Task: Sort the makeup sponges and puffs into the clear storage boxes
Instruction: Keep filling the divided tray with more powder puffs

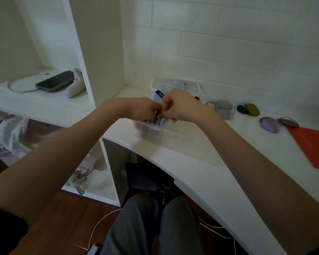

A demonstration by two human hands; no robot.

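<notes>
Close together above a clear storage box (151, 132) at the tabletop's (201, 162) near edge, both hands work. Left hand (142, 109) and right hand (182, 105) each have a closed grip, fingers curled on a greyish sponge (161, 120), apparently tucking it in. More puffs lie unsorted toward the right edge: green (241, 109), mustard (253, 109), lilac (270, 124).

We're in a home: white built-in surface (201, 162), shelf (35, 100) holding a charging phone (55, 81), wood floor (63, 218).
</notes>
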